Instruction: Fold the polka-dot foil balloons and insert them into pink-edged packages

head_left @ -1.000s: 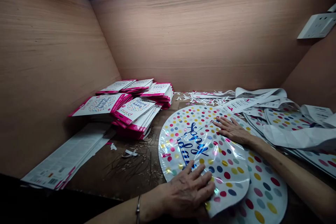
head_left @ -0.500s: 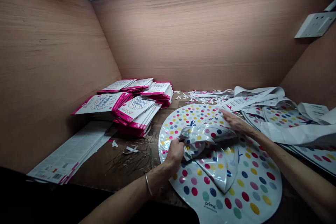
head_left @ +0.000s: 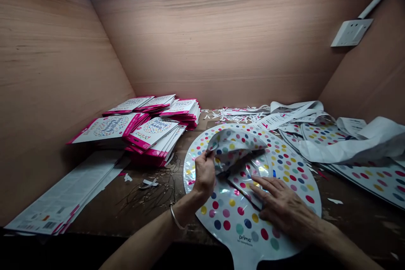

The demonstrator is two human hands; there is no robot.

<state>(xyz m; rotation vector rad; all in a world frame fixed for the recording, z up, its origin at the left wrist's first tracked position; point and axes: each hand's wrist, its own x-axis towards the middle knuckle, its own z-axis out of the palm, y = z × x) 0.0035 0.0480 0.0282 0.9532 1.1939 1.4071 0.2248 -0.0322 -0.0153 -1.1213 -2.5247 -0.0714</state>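
A flat white foil balloon [head_left: 226, 236] with coloured dots lies on the table, its tail toward me. On top of it is a second dotted foil balloon [head_left: 236, 141], partly folded, with one flap raised. My left hand [head_left: 205, 175] is closed, pinching the left edge of that flap. My right hand [head_left: 281, 202] rests palm down with fingers extended over the lower folded part, pressing near its right side. The underside of the raised flap is in shadow.
Piles of pink-and-white printed packets [head_left: 155, 130] stand at the left, above long printed card sheets [head_left: 66, 194]. More dotted balloons [head_left: 370, 177] and curled white paper strips [head_left: 357, 145] lie at the right. Paper scraps [head_left: 240, 114] line the back wall; dark thin threads [head_left: 145, 202] lie left of the balloon.
My right hand has come from the balloon's far right edge down onto the folded part. The flap in my left hand stands higher and smoother. The camera view has shifted right.
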